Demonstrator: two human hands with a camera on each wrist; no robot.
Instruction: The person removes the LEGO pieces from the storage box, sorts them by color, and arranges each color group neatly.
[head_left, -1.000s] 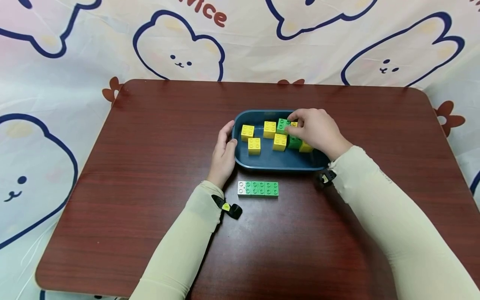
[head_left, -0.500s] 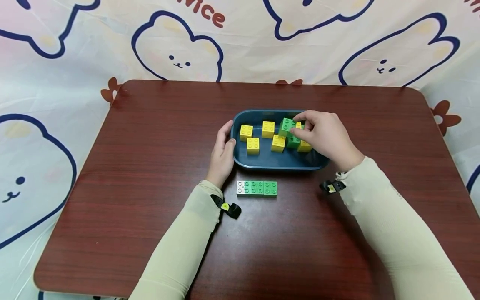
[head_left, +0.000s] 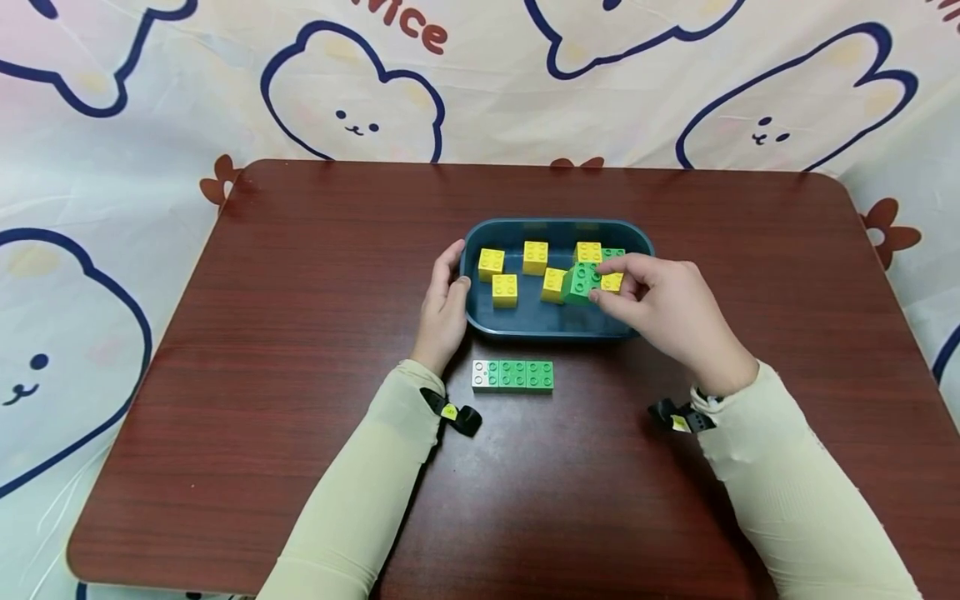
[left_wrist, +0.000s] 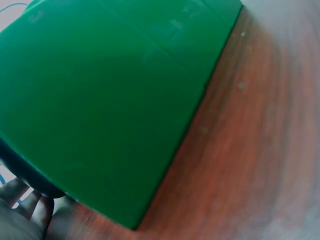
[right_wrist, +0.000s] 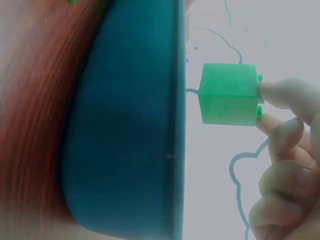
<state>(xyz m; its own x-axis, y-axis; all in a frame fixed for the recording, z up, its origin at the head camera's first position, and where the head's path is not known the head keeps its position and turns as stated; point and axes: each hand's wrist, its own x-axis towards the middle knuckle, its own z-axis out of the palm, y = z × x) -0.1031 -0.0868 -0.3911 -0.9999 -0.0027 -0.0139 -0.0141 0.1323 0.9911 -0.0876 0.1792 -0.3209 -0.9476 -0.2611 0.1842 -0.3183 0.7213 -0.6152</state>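
Note:
My right hand [head_left: 663, 308] pinches a green toy building brick [head_left: 581, 282] between thumb and index finger over the right half of a dark blue tray [head_left: 532, 323]. In the right wrist view this brick [right_wrist: 229, 95] is above the tray's rim, fingertips at its studded side and the other fingers curled. My left hand [head_left: 441, 312] holds the tray's left end, with thumb and fingers along the outer wall. Several yellow bricks [head_left: 505, 290] lie in the tray, and another green brick [head_left: 612, 252] shows partly behind the right fingers.
A row of green bricks [head_left: 517, 377] lies on the brown table [head_left: 337, 275] in front of the tray; its left end looks pale with glare. Seen from the left wrist, the row [left_wrist: 115, 110] looms large. A printed cloth [head_left: 495, 92] hangs behind the table.
My right hand has brought the pinched green brick up and toward me, slightly right, uncovering a yellow and a green brick at the back right of the tray. My left hand stays put.

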